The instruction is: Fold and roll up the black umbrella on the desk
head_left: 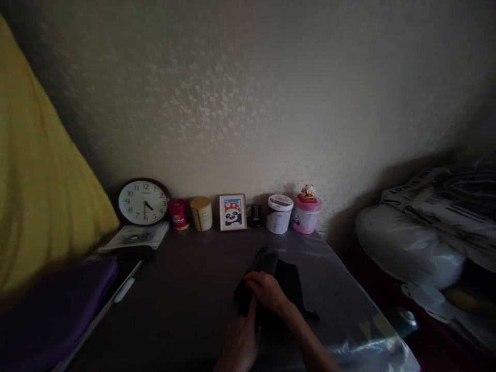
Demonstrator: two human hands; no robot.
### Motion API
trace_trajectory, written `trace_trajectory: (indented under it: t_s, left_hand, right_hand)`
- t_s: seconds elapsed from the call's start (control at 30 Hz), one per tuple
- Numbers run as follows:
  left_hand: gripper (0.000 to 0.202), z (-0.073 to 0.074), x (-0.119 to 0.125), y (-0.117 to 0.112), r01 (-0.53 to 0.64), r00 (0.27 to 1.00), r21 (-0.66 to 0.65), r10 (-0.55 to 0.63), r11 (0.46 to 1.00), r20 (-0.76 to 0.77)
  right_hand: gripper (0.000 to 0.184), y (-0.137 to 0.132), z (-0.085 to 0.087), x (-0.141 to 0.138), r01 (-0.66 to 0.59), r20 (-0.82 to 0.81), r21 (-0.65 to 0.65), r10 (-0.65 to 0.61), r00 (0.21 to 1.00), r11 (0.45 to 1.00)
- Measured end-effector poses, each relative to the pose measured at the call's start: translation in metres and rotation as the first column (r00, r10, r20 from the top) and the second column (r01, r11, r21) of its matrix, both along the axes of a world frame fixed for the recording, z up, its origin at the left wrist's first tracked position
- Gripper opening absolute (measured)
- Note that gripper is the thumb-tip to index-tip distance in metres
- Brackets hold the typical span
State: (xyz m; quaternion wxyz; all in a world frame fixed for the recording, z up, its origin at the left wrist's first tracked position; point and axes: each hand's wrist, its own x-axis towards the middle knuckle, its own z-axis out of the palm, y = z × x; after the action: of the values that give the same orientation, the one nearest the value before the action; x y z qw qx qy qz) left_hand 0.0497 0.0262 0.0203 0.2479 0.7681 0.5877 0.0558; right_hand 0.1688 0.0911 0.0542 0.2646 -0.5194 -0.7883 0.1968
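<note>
A dark, soft black cloth item (290, 284) lies bunched on the covered table, with a strap-like end trailing off to its right. Its exact kind is too dark to make out. My right hand (267, 290) is over the cloth's left part, its fingers curled and closed on the fabric. Just below it, nearer to me, is my left hand (241, 341). Its index finger stretches forward to the cloth and meets the right fingertips, while its other fingers are partly hidden in shadow.
Along the wall stand a clock (142, 202), a red can (179, 215), a yellow-lidded can (202, 214), a framed panda picture (233, 213), a small black object (254, 215), a white tub (279, 214) and a pink tub (306, 217) topped by a figurine (308, 192). A yellow curtain (42, 170) hangs left.
</note>
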Motion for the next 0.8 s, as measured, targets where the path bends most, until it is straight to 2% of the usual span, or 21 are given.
trace_trajectory:
  t_s: [0.1, 0.2, 0.3, 0.43, 0.57, 0.63, 0.7, 0.73, 0.8]
  left_hand:
    - [0.064, 0.002, -0.001, -0.002, -0.009, 1.0, 0.014, 0.009, 1.0, -0.013]
    - [0.075, 0.007, 0.0, -0.003, -0.018, 1.0, -0.002, 0.018, 1.0, -0.022]
    - [0.079, 0.01, 0.002, -0.002, -0.019, 0.999, -0.024, 0.018, 1.0, -0.045]
    - [0.078, 0.012, 0.005, -0.002, -0.047, 0.996, -0.065, 0.043, 0.997, -0.073]
    - [0.076, 0.013, 0.006, -0.002, -0.09, 0.992, -0.086, 0.082, 0.992, -0.096]
    - [0.073, 0.013, 0.006, -0.002, -0.102, 0.991, -0.088, 0.093, 0.991, -0.097]
    - [0.072, 0.014, 0.006, -0.002, -0.096, 0.992, -0.091, 0.087, 0.991, -0.094]
    - [0.072, 0.014, 0.006, -0.002, -0.09, 0.992, -0.095, 0.082, 0.991, -0.091]
    - [0.073, 0.015, 0.006, -0.001, -0.088, 0.993, -0.103, 0.079, 0.991, -0.09]
  right_hand:
    - [0.025, -0.015, -0.01, 0.009, -0.046, -0.052, 0.202, 0.058, 0.997, 0.978]
    - [0.025, -0.016, -0.022, 0.02, -0.014, -0.042, 0.326, 0.029, 0.999, 0.945]
    - [0.025, 0.003, -0.032, 0.031, 0.044, 0.017, 0.382, -0.054, 0.998, 0.923]
    - [0.028, 0.043, -0.041, 0.044, 0.12, 0.076, 0.388, -0.161, 0.984, 0.914]
    - [0.031, 0.076, -0.036, 0.057, 0.193, 0.132, 0.308, -0.243, 0.961, 0.932]
    - [0.032, 0.079, -0.028, 0.059, 0.277, 0.14, 0.28, -0.325, 0.935, 0.919]
    - [0.032, 0.068, -0.018, 0.055, 0.315, 0.105, 0.297, -0.359, 0.927, 0.901]
    - [0.032, 0.059, -0.015, 0.051, 0.294, 0.079, 0.314, -0.333, 0.94, 0.903]
    - [0.03, 0.038, -0.01, 0.039, 0.123, 0.058, 0.311, -0.148, 0.987, 0.942]
